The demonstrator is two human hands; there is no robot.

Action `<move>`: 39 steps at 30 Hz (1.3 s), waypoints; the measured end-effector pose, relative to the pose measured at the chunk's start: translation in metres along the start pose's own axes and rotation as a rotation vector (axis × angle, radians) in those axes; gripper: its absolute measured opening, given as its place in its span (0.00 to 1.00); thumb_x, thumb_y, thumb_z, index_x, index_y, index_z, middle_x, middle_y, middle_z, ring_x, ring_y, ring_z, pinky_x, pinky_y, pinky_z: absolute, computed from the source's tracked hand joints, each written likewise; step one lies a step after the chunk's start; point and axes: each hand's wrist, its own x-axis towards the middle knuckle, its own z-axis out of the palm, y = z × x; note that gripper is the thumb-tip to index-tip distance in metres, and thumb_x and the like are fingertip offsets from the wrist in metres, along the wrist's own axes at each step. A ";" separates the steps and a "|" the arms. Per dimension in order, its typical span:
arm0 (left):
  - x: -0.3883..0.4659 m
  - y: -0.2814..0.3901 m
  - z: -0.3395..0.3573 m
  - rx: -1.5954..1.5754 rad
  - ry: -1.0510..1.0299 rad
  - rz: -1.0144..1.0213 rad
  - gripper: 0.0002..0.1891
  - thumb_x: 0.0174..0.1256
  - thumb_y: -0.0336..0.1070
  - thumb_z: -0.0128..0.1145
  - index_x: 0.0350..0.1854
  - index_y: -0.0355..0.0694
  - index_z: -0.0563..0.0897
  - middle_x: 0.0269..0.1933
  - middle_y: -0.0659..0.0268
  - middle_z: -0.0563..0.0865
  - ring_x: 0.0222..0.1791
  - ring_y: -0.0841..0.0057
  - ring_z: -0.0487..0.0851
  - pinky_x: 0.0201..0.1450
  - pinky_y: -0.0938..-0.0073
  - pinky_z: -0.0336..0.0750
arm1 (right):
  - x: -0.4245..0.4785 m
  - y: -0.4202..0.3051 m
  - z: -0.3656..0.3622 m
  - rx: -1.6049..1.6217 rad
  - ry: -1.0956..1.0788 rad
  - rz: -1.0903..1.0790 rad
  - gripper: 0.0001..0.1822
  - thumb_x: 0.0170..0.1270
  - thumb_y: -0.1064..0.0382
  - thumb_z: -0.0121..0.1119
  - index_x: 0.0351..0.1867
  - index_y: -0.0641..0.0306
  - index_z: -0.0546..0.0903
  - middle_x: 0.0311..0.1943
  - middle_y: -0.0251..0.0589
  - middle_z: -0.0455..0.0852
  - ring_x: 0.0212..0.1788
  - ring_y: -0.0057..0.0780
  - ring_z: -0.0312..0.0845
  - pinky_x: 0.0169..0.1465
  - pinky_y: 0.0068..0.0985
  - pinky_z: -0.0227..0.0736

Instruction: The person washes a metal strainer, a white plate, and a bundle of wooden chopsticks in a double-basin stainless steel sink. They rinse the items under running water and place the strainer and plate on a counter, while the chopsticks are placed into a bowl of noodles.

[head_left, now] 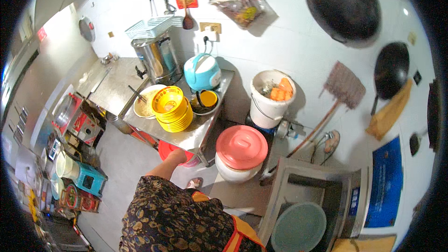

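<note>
My left hand (178, 156), below a patterned dark sleeve, reaches to a red lid or basin (164, 151) on a pinkish bucket (192, 162) under the corner of a metal table (190, 144); its fingers cannot be made out. My right hand is out of view. On the table stand stacked yellow bowls (173, 112), a pale bowl with chopsticks (147, 103), a blue and white rice cooker (202, 73), a dark and yellow item in a bowl (206, 99) and a steel urn (157, 57) topped by a light blue basket (150, 27).
A white tub with a pink lid (241, 147) stands right of the table. Behind it is a white bucket holding orange items (267, 108). A metal sink (280, 189) with a greenish basin (299, 229) lies at lower right. Low at left are a blue stool (89, 178) and crates.
</note>
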 end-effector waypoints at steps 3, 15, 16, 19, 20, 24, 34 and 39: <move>0.002 -0.040 -0.011 -0.323 0.082 -0.221 0.15 0.57 0.38 0.53 0.43 0.38 0.86 0.50 0.52 0.85 0.51 0.60 0.84 0.52 0.60 0.77 | -0.016 -0.005 -0.006 -0.035 0.035 0.067 0.12 0.68 0.62 0.46 0.43 0.66 0.77 0.18 0.40 0.73 0.15 0.30 0.59 0.21 0.31 0.58; 0.076 -0.238 0.023 -0.554 0.059 0.115 0.15 0.59 0.40 0.50 0.42 0.39 0.85 0.47 0.51 0.85 0.49 0.55 0.83 0.50 0.59 0.77 | 0.000 -0.345 -0.244 0.415 0.350 -0.225 0.09 0.56 0.68 0.55 0.38 0.68 0.75 0.31 0.51 0.79 0.34 0.43 0.78 0.38 0.38 0.72; 0.079 -0.244 0.039 -0.676 0.133 0.125 0.16 0.59 0.40 0.49 0.40 0.38 0.85 0.46 0.49 0.85 0.48 0.54 0.83 0.51 0.57 0.77 | -0.004 -0.400 -0.276 0.546 0.426 -0.357 0.07 0.54 0.70 0.56 0.35 0.69 0.76 0.29 0.52 0.80 0.34 0.46 0.80 0.38 0.38 0.74; 0.070 -0.258 0.006 -0.623 0.004 0.193 0.17 0.60 0.42 0.47 0.40 0.36 0.84 0.44 0.48 0.85 0.47 0.52 0.82 0.52 0.55 0.75 | -0.087 -0.564 -0.401 0.320 0.519 -0.860 0.14 0.52 0.70 0.60 0.42 0.66 0.75 0.31 0.55 0.81 0.36 0.58 0.76 0.38 0.41 0.71; 0.076 -0.262 0.017 -0.708 0.132 0.192 0.17 0.61 0.42 0.46 0.41 0.37 0.84 0.46 0.48 0.84 0.48 0.52 0.82 0.52 0.55 0.75 | -0.115 -0.614 -0.437 0.321 0.542 -0.955 0.14 0.52 0.69 0.61 0.42 0.66 0.75 0.32 0.55 0.82 0.37 0.59 0.77 0.39 0.41 0.72; 0.076 -0.306 0.047 -0.686 0.164 0.163 0.17 0.60 0.42 0.48 0.43 0.39 0.84 0.45 0.49 0.85 0.47 0.53 0.82 0.51 0.57 0.76 | -0.185 -0.791 -0.527 0.227 0.616 -1.209 0.13 0.55 0.66 0.60 0.41 0.64 0.73 0.34 0.58 0.81 0.42 0.60 0.76 0.40 0.45 0.72; 0.041 -0.330 -0.010 -1.303 0.109 -0.098 0.16 0.62 0.43 0.51 0.30 0.36 0.85 0.21 0.62 0.86 0.23 0.70 0.86 0.36 0.68 0.80 | -0.318 -1.081 -0.633 -0.040 0.820 -1.362 0.15 0.50 0.61 0.58 0.40 0.64 0.82 0.41 0.52 0.85 0.46 0.48 0.81 0.50 0.41 0.76; 0.050 -0.305 0.009 -1.434 0.237 -0.105 0.17 0.64 0.44 0.50 0.26 0.36 0.84 0.21 0.60 0.86 0.23 0.69 0.86 0.34 0.67 0.79 | -0.316 -1.162 -0.640 0.050 0.857 -1.424 0.24 0.52 0.53 0.62 0.50 0.63 0.80 0.49 0.51 0.84 0.51 0.47 0.81 0.54 0.39 0.76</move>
